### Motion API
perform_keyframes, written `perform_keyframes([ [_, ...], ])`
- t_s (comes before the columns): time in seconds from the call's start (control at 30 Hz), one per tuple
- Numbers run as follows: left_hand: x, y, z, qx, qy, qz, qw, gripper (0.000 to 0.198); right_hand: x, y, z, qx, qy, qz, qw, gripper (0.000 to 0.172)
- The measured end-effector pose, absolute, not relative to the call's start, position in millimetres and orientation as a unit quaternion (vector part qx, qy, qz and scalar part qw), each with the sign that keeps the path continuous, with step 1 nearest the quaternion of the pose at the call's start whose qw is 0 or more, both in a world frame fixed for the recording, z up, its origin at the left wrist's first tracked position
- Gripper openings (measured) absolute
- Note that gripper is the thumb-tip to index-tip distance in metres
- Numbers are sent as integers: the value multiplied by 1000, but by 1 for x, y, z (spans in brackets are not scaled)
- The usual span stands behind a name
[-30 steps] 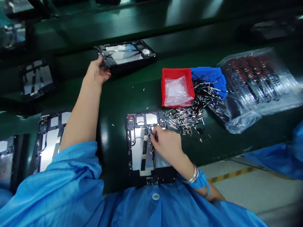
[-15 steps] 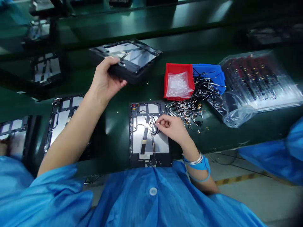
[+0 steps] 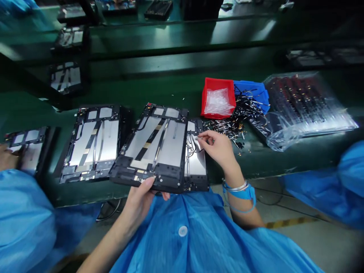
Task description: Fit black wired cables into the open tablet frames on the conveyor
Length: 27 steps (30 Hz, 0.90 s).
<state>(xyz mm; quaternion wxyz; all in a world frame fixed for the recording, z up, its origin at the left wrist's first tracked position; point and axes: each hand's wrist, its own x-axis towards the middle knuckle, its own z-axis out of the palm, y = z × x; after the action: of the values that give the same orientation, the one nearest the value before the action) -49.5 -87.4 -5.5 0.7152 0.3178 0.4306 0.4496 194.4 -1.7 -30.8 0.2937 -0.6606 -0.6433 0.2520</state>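
My left hand point(image 3: 143, 199) grips the near edge of an opened tablet point(image 3: 173, 148), thumb on top and fingers underneath. This tablet is tilted, its silver inner plate facing up, and it covers the left part of a second opened tablet point(image 3: 196, 168) lying at the table's front edge. Above that second tablet, my right hand point(image 3: 218, 148) has thumb and index finger pinched on thin black cables point(image 3: 193, 148). How many cables it holds I cannot make out. Another opened tablet point(image 3: 109, 136) lies to the left on the green table.
Behind my right hand are a red bin point(image 3: 204, 98) with clear plastic, a blue bin point(image 3: 265, 96), and a loose pile of small cables point(image 3: 224, 127). A plastic-wrapped tray point(image 3: 321, 102) sits farther right. At left, another person's hand point(image 3: 7, 157) touches a tablet point(image 3: 31, 151).
My left hand has brought its tablet from the back of the table down toward me, over part of the second tablet. My right hand stays pinched near the same spot.
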Motion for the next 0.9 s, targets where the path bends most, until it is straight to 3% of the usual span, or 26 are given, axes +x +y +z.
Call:
perform_keyframes([
  [0.27, -32, -101, -17, 295, 417, 434, 742, 40, 190, -17, -19, -528, -846, 18, 78, 13],
  [0.33, -24, -106, -20, 284, 415, 415, 758, 42, 195, -17, -17, -528, -843, 14, 105, 15],
  [0.47, -13, -114, -28, 271, 398, 362, 798, 46, 221, -22, -9, -646, -716, 24, 265, 8],
  [0.63, -11, -116, -40, 236, 353, 302, 853, 43, 234, -28, -1, -706, -565, 131, 406, 7],
  [0.77, -11, -115, -49, 201, 265, 155, 930, 53, 215, -20, 0, -665, -580, 242, 404, 8],
  [0.9, -14, -107, -40, 268, 190, 35, 944, 59, 196, -6, 4, -597, -615, 386, 342, 11],
])
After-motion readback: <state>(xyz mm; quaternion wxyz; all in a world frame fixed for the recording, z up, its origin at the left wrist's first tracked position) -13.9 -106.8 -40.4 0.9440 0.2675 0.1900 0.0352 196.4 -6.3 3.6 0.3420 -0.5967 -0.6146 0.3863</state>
